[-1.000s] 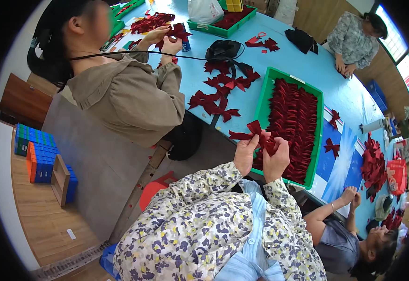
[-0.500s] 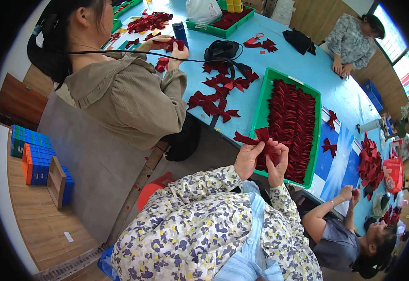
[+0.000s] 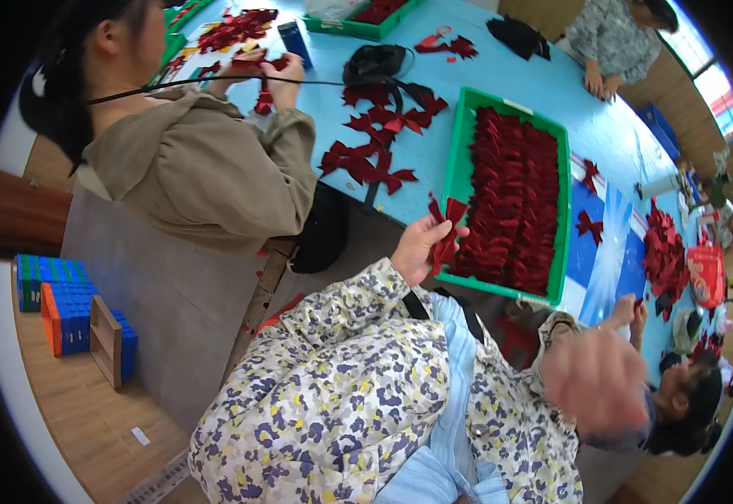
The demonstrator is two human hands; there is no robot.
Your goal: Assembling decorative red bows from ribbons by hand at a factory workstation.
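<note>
The place looks like a small workshop for handwork on ribbon bows. One large blue table (image 3: 543, 88) fills the room from 12 to 3 o'clock, shared by co-workers at 10 (image 3: 207, 168), between 1 and 2 (image 3: 614, 38), and 4 o'clock (image 3: 694, 403). A green tray (image 3: 459, 160) at 2 o'clock holds packed rows of dark red bows (image 3: 518, 202); a loose red heap (image 3: 667, 252) lies at 3. Plastic crates (image 3: 68, 315) stand near 9 o'clock.
</note>
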